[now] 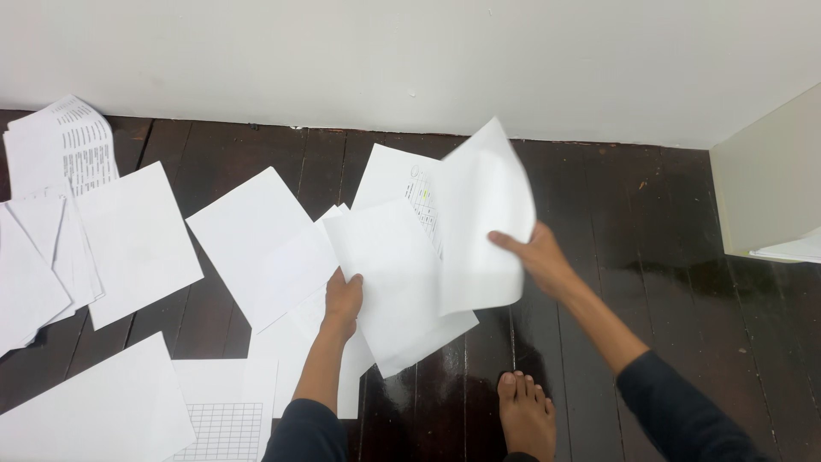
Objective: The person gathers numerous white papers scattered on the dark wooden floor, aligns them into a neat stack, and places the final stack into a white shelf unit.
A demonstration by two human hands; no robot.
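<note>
our right hand (540, 257) pinches a curling sheet (483, 227) at its near edge, lifted over the dark floor (650, 257). our left hand (342, 299) grips a flat sheet (389, 274) by its left side. we judge both light and floppy, best held at the edges.

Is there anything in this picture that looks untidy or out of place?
Yes. Loose white sheets lie scattered and overlapping at odd angles on the dark wooden floor. The right hand holds a curling sheet; the left hand grips another sheet.
</note>
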